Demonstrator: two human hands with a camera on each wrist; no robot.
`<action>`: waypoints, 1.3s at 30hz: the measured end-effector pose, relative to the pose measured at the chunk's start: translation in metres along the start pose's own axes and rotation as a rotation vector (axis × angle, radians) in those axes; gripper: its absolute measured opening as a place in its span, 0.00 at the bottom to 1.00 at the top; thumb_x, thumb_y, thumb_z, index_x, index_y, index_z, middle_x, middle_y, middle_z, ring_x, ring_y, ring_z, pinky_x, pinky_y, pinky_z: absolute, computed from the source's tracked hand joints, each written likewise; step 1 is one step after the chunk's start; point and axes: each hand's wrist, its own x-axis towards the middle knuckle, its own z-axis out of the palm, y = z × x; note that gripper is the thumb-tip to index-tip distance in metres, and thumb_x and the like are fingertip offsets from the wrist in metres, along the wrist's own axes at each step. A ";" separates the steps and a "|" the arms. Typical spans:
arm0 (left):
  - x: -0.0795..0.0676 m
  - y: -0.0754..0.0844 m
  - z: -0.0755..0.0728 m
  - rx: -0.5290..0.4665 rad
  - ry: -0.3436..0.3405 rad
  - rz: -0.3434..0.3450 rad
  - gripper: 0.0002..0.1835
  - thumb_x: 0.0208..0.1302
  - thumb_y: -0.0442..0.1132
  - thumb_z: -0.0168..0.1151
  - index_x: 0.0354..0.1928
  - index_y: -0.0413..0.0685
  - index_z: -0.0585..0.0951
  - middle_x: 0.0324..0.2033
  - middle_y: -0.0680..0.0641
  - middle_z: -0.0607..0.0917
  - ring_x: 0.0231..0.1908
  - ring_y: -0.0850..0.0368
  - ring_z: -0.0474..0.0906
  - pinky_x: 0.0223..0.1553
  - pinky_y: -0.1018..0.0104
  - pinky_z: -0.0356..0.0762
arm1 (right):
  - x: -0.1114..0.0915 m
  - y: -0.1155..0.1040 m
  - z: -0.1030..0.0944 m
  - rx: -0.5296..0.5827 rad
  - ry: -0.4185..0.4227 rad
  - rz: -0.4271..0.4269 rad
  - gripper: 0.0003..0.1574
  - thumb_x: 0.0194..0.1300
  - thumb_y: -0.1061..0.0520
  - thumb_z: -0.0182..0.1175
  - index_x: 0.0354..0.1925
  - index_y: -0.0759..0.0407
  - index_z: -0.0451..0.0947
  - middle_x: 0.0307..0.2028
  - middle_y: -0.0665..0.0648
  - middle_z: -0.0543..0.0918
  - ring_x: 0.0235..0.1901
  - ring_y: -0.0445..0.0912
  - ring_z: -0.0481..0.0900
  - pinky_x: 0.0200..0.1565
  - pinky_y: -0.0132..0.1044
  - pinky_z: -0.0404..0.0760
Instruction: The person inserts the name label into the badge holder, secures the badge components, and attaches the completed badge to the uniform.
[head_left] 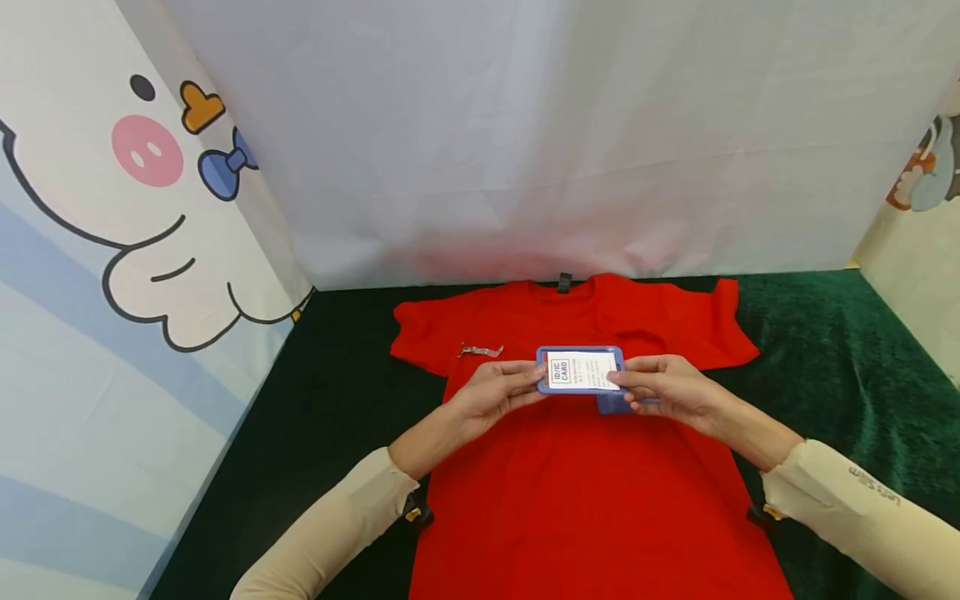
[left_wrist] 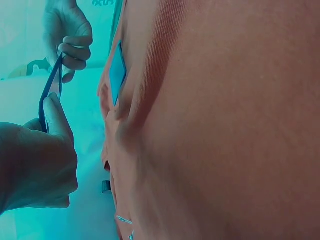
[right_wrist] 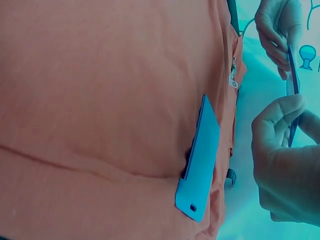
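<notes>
Both hands hold a blue-framed ID card holder (head_left: 581,348) level above a red T-shirt (head_left: 600,500). A white printed card (head_left: 579,370) shows in its frame. My left hand (head_left: 491,392) pinches the left end, thumb on the front. The right end is pinched by my right hand (head_left: 675,393), its thumb on the card. Below, a flat blue plastic piece (right_wrist: 200,160) with a small slot lies on the shirt, apart from both hands; the right hand partly hides it in the head view. A small metal clip with a strap (head_left: 481,350) lies on the shirt's upper left.
Dark green cloth (head_left: 810,350) covers the table under the spread shirt. A dark tag (head_left: 565,282) sits at the shirt's collar. White fabric (head_left: 525,150) hangs behind the table, and a cartoon-printed panel (head_left: 75,275) stands on the left.
</notes>
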 end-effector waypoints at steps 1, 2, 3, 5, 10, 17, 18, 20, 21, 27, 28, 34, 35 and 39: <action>0.001 0.000 0.000 -0.001 -0.003 0.001 0.21 0.76 0.36 0.58 0.66 0.36 0.76 0.64 0.37 0.81 0.53 0.52 0.85 0.65 0.52 0.75 | 0.001 0.000 0.001 -0.004 0.001 -0.003 0.34 0.73 0.51 0.64 0.66 0.68 0.66 0.39 0.50 0.83 0.32 0.40 0.78 0.40 0.28 0.83; 0.001 -0.001 0.000 0.001 -0.004 0.001 0.21 0.76 0.36 0.58 0.67 0.36 0.76 0.64 0.37 0.80 0.53 0.51 0.85 0.65 0.52 0.75 | 0.001 0.000 0.001 -0.007 0.001 -0.006 0.33 0.73 0.51 0.64 0.65 0.68 0.67 0.39 0.50 0.83 0.32 0.40 0.78 0.40 0.28 0.83; 0.001 -0.001 0.000 0.003 -0.007 0.003 0.22 0.76 0.36 0.58 0.67 0.36 0.76 0.64 0.37 0.80 0.53 0.51 0.85 0.65 0.52 0.75 | 0.001 0.001 0.002 -0.009 0.001 -0.007 0.33 0.73 0.50 0.64 0.65 0.67 0.67 0.39 0.50 0.83 0.32 0.40 0.78 0.40 0.28 0.83; 0.002 -0.001 -0.001 0.004 -0.011 0.002 0.22 0.76 0.36 0.58 0.67 0.36 0.76 0.64 0.37 0.81 0.54 0.50 0.85 0.65 0.52 0.75 | 0.002 0.001 0.004 -0.013 0.004 -0.006 0.33 0.73 0.49 0.64 0.65 0.67 0.67 0.40 0.51 0.83 0.31 0.40 0.77 0.40 0.28 0.83; 0.002 -0.002 -0.001 0.005 -0.012 0.004 0.22 0.75 0.36 0.58 0.67 0.37 0.76 0.64 0.37 0.80 0.56 0.48 0.84 0.65 0.52 0.75 | 0.003 0.002 0.006 -0.022 0.017 0.002 0.37 0.73 0.49 0.63 0.68 0.68 0.65 0.42 0.52 0.82 0.32 0.40 0.77 0.40 0.29 0.83; 0.000 -0.002 -0.002 0.006 -0.016 0.006 0.22 0.76 0.35 0.57 0.67 0.36 0.75 0.65 0.36 0.80 0.58 0.47 0.83 0.67 0.50 0.74 | 0.003 0.001 0.005 -0.056 0.021 -0.002 0.36 0.73 0.46 0.62 0.67 0.67 0.67 0.42 0.51 0.81 0.35 0.41 0.78 0.41 0.29 0.83; 0.000 -0.002 -0.002 0.006 -0.016 0.006 0.22 0.76 0.35 0.57 0.67 0.36 0.75 0.65 0.36 0.80 0.58 0.47 0.83 0.67 0.50 0.74 | 0.002 0.001 0.004 -0.066 0.021 -0.004 0.37 0.74 0.45 0.62 0.68 0.67 0.66 0.42 0.51 0.81 0.35 0.42 0.78 0.42 0.30 0.83; 0.000 -0.002 -0.002 0.004 -0.012 0.003 0.22 0.76 0.36 0.58 0.67 0.36 0.76 0.65 0.37 0.80 0.57 0.48 0.83 0.67 0.50 0.74 | 0.001 0.001 0.002 -0.084 0.028 -0.006 0.40 0.74 0.42 0.60 0.70 0.67 0.65 0.42 0.50 0.81 0.37 0.42 0.79 0.43 0.30 0.83; 0.000 -0.002 -0.003 0.002 -0.008 0.002 0.22 0.76 0.36 0.58 0.67 0.37 0.76 0.65 0.37 0.80 0.57 0.48 0.84 0.67 0.50 0.74 | 0.000 0.001 0.000 -0.094 0.034 -0.006 0.41 0.75 0.41 0.59 0.71 0.67 0.65 0.42 0.50 0.81 0.38 0.42 0.80 0.43 0.30 0.83; -0.002 -0.003 -0.012 -0.008 0.025 0.006 0.21 0.75 0.35 0.59 0.67 0.37 0.76 0.65 0.37 0.80 0.54 0.51 0.85 0.67 0.51 0.74 | -0.004 0.005 -0.017 -0.111 0.059 -0.007 0.37 0.75 0.39 0.57 0.64 0.67 0.72 0.37 0.48 0.84 0.36 0.40 0.81 0.43 0.30 0.84; -0.002 -0.003 -0.014 -0.011 0.031 0.006 0.21 0.75 0.35 0.59 0.67 0.37 0.76 0.65 0.37 0.80 0.53 0.51 0.85 0.67 0.51 0.74 | -0.005 0.006 -0.020 -0.110 0.057 -0.010 0.35 0.75 0.39 0.57 0.63 0.66 0.73 0.37 0.48 0.85 0.36 0.40 0.81 0.43 0.30 0.84; -0.006 -0.004 -0.022 -0.031 0.051 0.022 0.22 0.75 0.34 0.58 0.67 0.35 0.75 0.64 0.36 0.80 0.51 0.53 0.85 0.66 0.52 0.75 | -0.008 0.014 -0.041 -0.119 0.056 -0.020 0.25 0.75 0.43 0.59 0.58 0.59 0.81 0.36 0.47 0.86 0.35 0.39 0.82 0.43 0.30 0.86; -0.007 -0.004 -0.023 -0.033 0.053 0.025 0.22 0.75 0.34 0.58 0.67 0.35 0.75 0.64 0.36 0.80 0.51 0.53 0.85 0.66 0.52 0.75 | -0.009 0.016 -0.045 -0.122 0.057 -0.019 0.23 0.75 0.44 0.59 0.56 0.58 0.82 0.36 0.47 0.86 0.35 0.39 0.82 0.43 0.30 0.86; -0.010 -0.002 -0.025 -0.046 0.058 0.023 0.22 0.76 0.34 0.57 0.67 0.35 0.75 0.64 0.36 0.80 0.49 0.55 0.85 0.66 0.52 0.75 | -0.009 0.020 -0.061 -0.122 0.047 -0.021 0.15 0.76 0.48 0.59 0.51 0.53 0.84 0.36 0.46 0.87 0.35 0.38 0.83 0.43 0.30 0.86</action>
